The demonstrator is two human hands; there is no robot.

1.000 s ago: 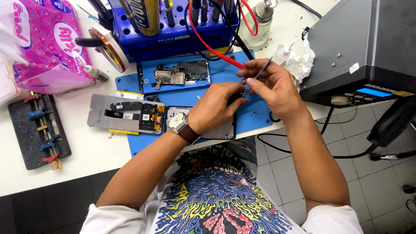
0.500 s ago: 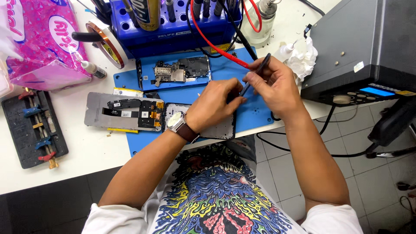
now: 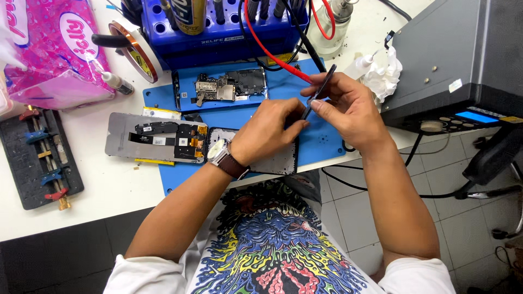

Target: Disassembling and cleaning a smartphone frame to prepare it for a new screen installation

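Your right hand (image 3: 348, 111) pinches a pair of dark tweezers (image 3: 318, 91) between thumb and fingers, tips angled down-left toward your left hand (image 3: 267, 130), upper end sticking up past your fingers near the red cable (image 3: 267, 51). Your left hand is curled, fingers bent in, knuckles up, fingertips meeting the tweezer tips; can't tell whether it grips some small part there, too tiny and hidden. A brown-strapped wristwatch (image 3: 222, 155) sits on your left wrist. Under that hand lies an opened phone frame (image 3: 272, 163) on the blue work mat (image 3: 321, 147), mostly covered by hand and wrist. Just left of it, half off the mat, a grey phone back panel (image 3: 155, 139) lies flat with black and orange flex parts on it. Above, on the mat, a circuit board assembly (image 3: 226, 87) lies flat, apart from both hands. Blue tool holder (image 3: 218, 32) stands at the top edge with tools stuck in it; a roll of amber tape (image 3: 136, 51) leans at its left. Pink plastic pack (image 3: 49, 49) top left, black tray with small clamps (image 3: 41, 158) on the far left of the white table (image 3: 109, 201). Crumpled white tissue (image 3: 381, 73) sits right of your right hand, against the dark grey machine (image 3: 452, 60).
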